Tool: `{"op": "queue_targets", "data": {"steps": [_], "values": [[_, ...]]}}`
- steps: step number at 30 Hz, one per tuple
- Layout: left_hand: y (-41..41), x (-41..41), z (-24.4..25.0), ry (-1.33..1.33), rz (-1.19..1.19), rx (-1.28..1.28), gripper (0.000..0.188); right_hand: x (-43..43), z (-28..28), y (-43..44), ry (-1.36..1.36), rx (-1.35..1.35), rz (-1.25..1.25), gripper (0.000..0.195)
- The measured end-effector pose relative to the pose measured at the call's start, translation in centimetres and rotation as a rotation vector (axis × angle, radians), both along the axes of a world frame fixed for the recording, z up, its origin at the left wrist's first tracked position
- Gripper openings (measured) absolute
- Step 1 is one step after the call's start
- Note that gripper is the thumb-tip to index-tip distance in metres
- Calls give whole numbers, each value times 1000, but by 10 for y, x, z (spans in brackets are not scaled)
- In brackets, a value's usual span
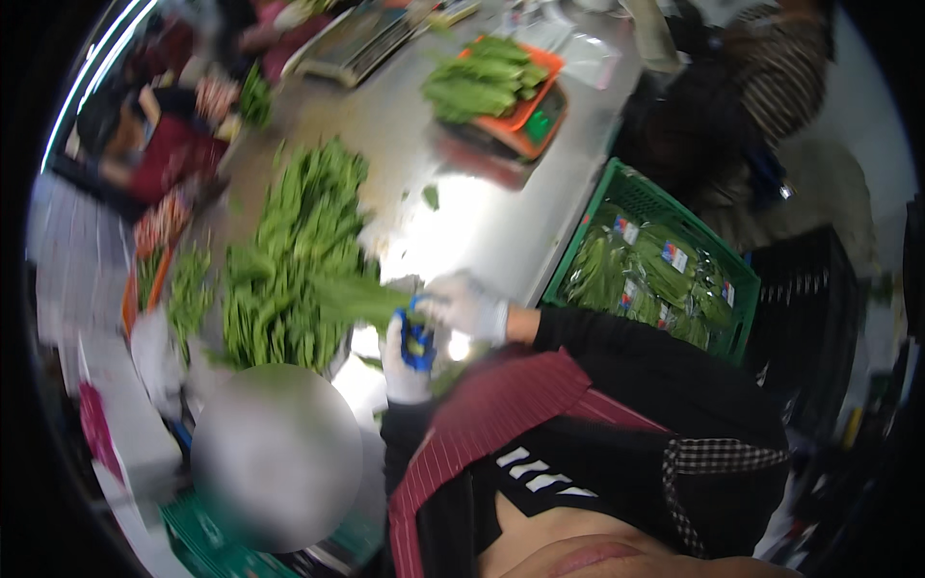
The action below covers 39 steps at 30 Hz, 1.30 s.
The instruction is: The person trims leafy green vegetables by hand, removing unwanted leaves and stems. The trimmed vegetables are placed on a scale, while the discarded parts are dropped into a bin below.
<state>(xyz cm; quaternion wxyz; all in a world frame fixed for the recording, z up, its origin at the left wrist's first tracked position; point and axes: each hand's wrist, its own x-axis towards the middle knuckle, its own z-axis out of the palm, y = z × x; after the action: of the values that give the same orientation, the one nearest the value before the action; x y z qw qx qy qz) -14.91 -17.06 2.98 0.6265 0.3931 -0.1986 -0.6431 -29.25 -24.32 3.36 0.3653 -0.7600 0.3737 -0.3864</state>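
Both of my hands wear white gloves with blue grip surfaces. My left hand point(407, 361) is closed around the stem end of a leafy green vegetable point(354, 298), whose leaves stretch left over the pile. Close to the blue fingers of that glove is my right hand point(462, 307), blurred, its fingertips at the stems. Whether it grips anything is hard to see. Just left of my hands, a large heap of leafy greens point(296, 253) lies on the steel table point(491, 231).
An orange digital scale point(538, 134) holds a bunch of greens point(484, 79). Right of the table, a green plastic crate point(741, 289) contains several labelled bags of greens point(665, 264). Another scale point(361, 43) stands at the far end. Co-workers are at the left and upper right. A blurred round patch hides the lower left.
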Motion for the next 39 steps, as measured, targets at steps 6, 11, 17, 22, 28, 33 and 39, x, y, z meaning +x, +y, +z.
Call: {"op": "queue_targets", "data": {"steps": [6, 11, 17, 22, 28, 33, 39], "values": [[-14, -10, 10, -101, -9, -46, 24, -13, 32, 8, -497, 891, -70, 29], [-16, -2, 5, 457, -32, 226, 25, -9, 26, 3, -340, 847, -50, 33], [-16, -5, 9, 274, 18, 249, 17, -8, 17, -3, 62, 361, -20, 26], [-18, -12, 19, 85, 82, 286, 14, -5, -3, -5, 139, 350, -74, 23], [-14, -9, 16, 23, 77, 247, 14, -1, -6, -4, 215, 444, -28, 23], [-13, -9, 17, -62, 84, 107, 15, -8, 14, -10, 234, 601, 161, 24], [-16, -13, 0, -109, 209, 263, 31, 0, -17, 1, 140, 521, -20, 22]]}}
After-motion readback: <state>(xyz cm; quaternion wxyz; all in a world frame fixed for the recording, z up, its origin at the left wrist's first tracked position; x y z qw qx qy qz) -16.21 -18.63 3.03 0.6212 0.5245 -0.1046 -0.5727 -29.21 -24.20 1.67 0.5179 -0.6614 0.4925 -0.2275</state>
